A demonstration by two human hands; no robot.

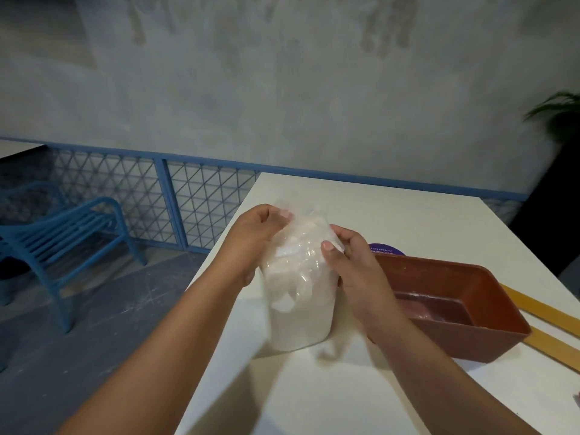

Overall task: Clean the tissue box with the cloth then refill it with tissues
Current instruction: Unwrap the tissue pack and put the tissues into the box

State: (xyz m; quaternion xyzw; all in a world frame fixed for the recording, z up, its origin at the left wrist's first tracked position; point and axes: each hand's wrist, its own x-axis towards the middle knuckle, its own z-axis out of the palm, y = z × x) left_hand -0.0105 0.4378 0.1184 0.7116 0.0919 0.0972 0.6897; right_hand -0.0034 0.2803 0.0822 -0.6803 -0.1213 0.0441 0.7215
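The pack of tissues (299, 296) stands upright on the white table (392, 215), close to the table's left edge, wrapped in clear, crinkled plastic. Both hands are on it. The left hand (254, 237) pinches the loose plastic at the top left corner, fingers curled tight around the wrap. The right hand (354, 268) grips the upper right side, thumb pressed flat on the front of the plastic. The bottom of the pack rests on the tabletop.

Just to the right, almost touching the right wrist, sits the brown tissue box (464, 306), open at the top, long side running away toward the far right. Its inside shows pale smears along the bottom. Behind its near-left corner a purple round label (386, 248) peeks out, flat on the table. Past the box, two yellow wooden strips (552, 315) lie slanting along the right side of the table.

In front of the pack the tabletop is bare and so is the stretch beyond it up to the far edge. Left of the table the floor drops away; a blue chair (72, 233) stands there, well apart, against a blue lattice railing (150, 202). A dark plant (558, 114) blurs in the right corner.
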